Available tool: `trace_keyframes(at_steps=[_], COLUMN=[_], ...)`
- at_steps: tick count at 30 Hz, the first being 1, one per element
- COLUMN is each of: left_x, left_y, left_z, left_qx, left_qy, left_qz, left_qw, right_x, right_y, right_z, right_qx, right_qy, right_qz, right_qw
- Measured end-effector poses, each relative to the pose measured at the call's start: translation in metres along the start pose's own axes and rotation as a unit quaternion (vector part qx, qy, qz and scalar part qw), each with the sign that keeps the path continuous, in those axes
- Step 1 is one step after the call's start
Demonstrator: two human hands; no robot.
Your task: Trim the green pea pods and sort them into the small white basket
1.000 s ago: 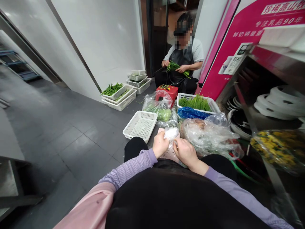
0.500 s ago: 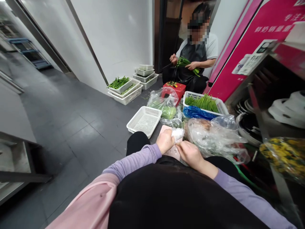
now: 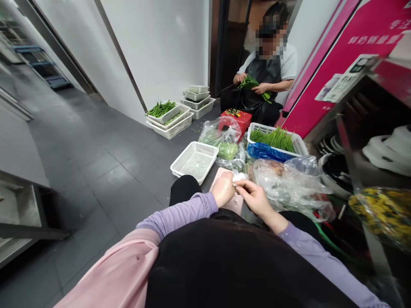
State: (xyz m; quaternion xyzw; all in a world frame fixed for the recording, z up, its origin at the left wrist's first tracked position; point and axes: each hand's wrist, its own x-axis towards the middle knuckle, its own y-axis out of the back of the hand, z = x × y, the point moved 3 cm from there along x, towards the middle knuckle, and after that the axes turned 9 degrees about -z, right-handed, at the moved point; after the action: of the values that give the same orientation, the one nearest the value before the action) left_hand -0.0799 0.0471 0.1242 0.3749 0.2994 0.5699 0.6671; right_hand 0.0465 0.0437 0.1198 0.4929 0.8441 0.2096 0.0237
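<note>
My left hand is curled closed above a pink board, its fingers wrapped around a bunched white plastic bag that shows just beyond the knuckles. My right hand meets it from the other side, thumb and forefinger pinched together beside the left fist. Whatever lies in that pinch is too small to make out. Small bits are scattered on the board. Beyond my left knee stands a white perforated basket, and crumpled clear plastic bags lie to the right of my hands.
Across from me a seated person holds green stalks above a red stool. A white basket of green stalks sits at right, near a blue bag. Stacked vegetable baskets line the wall. A metal shelf borders the right.
My right hand has shifted slightly up and left, against the left fist. Less of the white bag shows now. The other person's hand has moved down onto the stalks.
</note>
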Motion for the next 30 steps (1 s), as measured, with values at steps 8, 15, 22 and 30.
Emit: trace_keyframes(at_steps=[8,15,22,30], left_x=[-0.008,-0.006,0.0,0.003], left_y=[0.005,0.012,0.009,0.007], left_z=[0.006,0.006,-0.004,-0.012], left_qx=[-0.007,0.049,0.067,0.061], left_qy=[-0.029,-0.046,-0.004,0.004], left_qz=[-0.022,0.013,0.022,0.034], left_qw=[0.999,0.998,0.997,0.998], right_x=[0.009,0.021,0.039,0.053], right_y=[0.006,0.0,-0.014,-0.02], right_z=[-0.012,-0.01,-0.004,0.007], right_qx=[-0.057,-0.136,-0.099,-0.065], right_qy=[-0.004,-0.04,-0.117,-0.147], right_qz=[0.031,0.08,0.11,0.09], right_qw=[0.998,0.987,0.982,0.983])
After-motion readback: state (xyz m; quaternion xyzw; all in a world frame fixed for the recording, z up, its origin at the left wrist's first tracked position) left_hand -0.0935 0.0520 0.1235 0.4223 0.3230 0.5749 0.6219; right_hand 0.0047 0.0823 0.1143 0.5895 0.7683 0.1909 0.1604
